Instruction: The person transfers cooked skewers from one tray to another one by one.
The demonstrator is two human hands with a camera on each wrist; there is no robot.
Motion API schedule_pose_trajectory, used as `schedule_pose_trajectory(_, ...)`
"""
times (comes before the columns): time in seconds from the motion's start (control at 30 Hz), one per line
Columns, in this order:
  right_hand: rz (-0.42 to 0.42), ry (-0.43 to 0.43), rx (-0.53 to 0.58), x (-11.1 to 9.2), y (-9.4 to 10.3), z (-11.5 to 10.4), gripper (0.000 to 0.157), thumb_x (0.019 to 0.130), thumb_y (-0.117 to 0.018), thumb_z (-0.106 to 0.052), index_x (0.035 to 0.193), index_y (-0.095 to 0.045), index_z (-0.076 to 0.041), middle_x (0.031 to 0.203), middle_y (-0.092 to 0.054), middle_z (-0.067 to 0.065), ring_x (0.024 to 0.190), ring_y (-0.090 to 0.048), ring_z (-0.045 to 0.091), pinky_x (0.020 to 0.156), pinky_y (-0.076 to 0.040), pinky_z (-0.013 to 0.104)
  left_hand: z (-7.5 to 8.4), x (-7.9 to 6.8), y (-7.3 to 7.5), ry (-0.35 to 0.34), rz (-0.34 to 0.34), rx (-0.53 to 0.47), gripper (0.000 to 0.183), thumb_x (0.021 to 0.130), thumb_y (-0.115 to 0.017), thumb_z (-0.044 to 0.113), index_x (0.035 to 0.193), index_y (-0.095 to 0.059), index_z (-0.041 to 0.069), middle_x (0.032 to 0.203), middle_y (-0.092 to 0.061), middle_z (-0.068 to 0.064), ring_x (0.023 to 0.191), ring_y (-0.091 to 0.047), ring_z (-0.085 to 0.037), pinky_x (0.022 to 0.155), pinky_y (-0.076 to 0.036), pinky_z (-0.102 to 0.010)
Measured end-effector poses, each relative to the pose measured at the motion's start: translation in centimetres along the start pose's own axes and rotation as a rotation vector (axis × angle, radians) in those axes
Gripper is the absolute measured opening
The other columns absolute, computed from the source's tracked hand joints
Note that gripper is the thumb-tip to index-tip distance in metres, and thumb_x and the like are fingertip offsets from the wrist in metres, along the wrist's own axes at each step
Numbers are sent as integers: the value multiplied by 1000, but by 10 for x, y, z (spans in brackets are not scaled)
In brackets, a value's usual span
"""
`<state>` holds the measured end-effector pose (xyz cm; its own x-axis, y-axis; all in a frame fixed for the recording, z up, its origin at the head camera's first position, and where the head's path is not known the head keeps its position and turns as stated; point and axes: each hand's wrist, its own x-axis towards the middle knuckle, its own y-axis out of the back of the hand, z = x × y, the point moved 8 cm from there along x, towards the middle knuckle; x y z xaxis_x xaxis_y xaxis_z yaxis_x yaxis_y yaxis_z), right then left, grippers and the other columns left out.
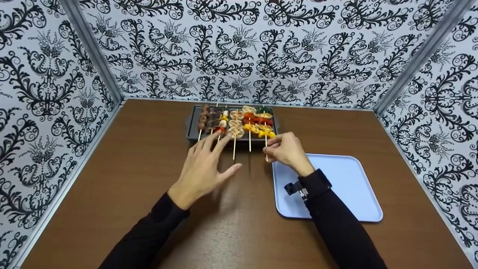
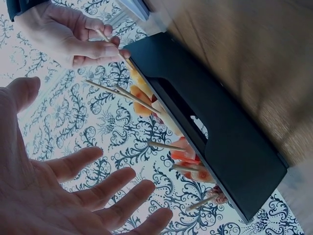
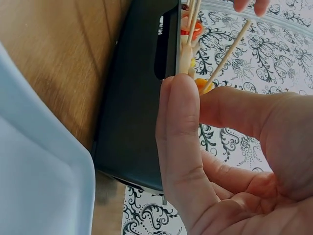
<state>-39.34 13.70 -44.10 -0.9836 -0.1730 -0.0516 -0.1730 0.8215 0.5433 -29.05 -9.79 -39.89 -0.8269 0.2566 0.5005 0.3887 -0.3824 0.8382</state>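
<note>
A dark grill pan (image 1: pixel 192 129) at the back of the table carries several skewers, their bare sticks jutting over its front edge. My right hand (image 1: pixel 287 149) pinches the stick of the rightmost skewer (image 1: pixel 266 133), which has yellow pepper near its lower end. The left wrist view also shows this stick (image 2: pixel 101 35) between thumb and fingers. With fingers spread, my left hand (image 1: pixel 203 170) hovers palm down at the pan's front left, its fingertips overlapping the nearer skewers. Close to it is a skewer of pale, round slices (image 1: pixel 235 130). Meat pieces (image 1: pixel 203 117) fill the leftmost skewer.
A pale blue tray (image 1: pixel 343 179) lies on the right of the brown table (image 1: pixel 149 157), partly beneath my right forearm. Patterned black-and-white panels (image 1: pixel 239 56) enclose the back and sides.
</note>
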Motion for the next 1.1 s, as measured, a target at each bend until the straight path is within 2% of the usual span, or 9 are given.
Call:
schedule_pose_trajectory(0.33,-30,0,70,-2,3,-1,23,86,-76,-10,105,-70,1,95,-76,21,64,-74,22,70,-63,48,1,0,2,-2,2,0,84,88,-49,77,156,-31,32,157,-40,-10,143,-41,-34,112,-40,-58)
schedule_pose_trajectory(0.47,-43,-7,126,-4,4,-1,26,86,-75,-9,108,-69,4,97,-74,23,66,-75,24,72,-63,48,9,-2,3,-24,12,-11,83,87,-50,77,156,-32,32,157,-40,-9,141,-43,-32,110,-42,-57)
schedule_pose_trajectory(0.67,-31,16,135,-8,8,-4,24,85,-77,-9,105,-69,2,90,-75,16,66,-74,26,72,-63,50,23,-5,5,-64,20,-22,84,88,-52,75,157,-28,33,159,-39,-6,142,-42,-27,115,-39,-55)
schedule_pose_trajectory(0.83,-8,31,142,-12,14,-4,20,85,-77,-9,102,-70,-2,92,-75,18,66,-75,26,70,-63,49,34,-8,3,-89,32,-41,83,88,-53,73,155,-34,29,158,-39,-4,141,-43,-25,115,-40,-52)
schedule_pose_trajectory(0.97,0,40,155,-16,20,-1,22,85,-77,-8,104,-70,-2,94,-74,22,67,-75,27,66,-64,45,41,-11,1,-113,49,-50,81,89,-54,72,155,-34,30,157,-42,-5,140,-44,-26,114,-41,-51)
schedule_pose_trajectory(1.1,3,35,146,-22,26,4,22,85,-77,-8,105,-69,-1,98,-73,25,66,-75,26,67,-64,45,48,-14,-1,-139,57,-69,80,89,-56,70,154,-36,30,154,-45,-6,140,-44,-25,112,-42,-50)
